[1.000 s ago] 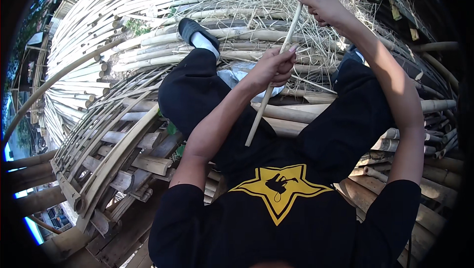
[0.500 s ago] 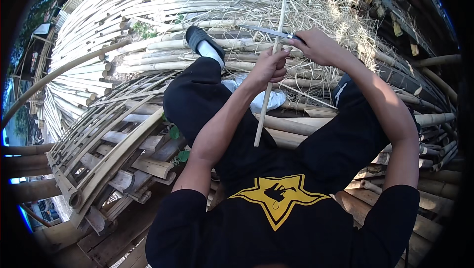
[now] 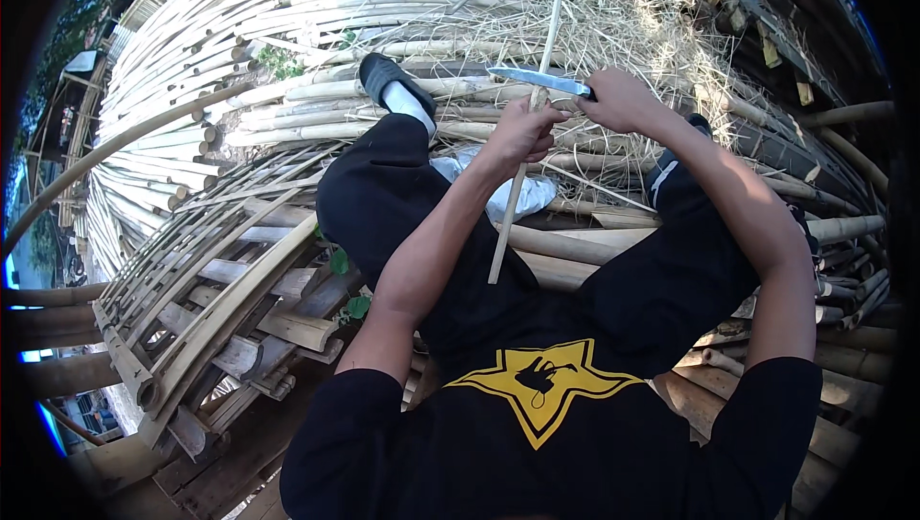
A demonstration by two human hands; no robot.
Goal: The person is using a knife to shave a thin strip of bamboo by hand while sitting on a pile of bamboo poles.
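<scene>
Bamboo strip in left hand | knife edge against it, right hand

Both bare forearms reach forward from short black sleeves, elbows bent, converging ahead of the chest. The left hand is curled in a fist, knuckles up, wrist slightly bent. The right hand is also clenched, just beside the left, its forearm angling inward from the right.

Outdoors, in bright sun. We sit among stacked bamboo poles, pale and curving left. Dry straw litter ahead. A woven bamboo lattice panel lies lower left; green leaves poke through.
</scene>
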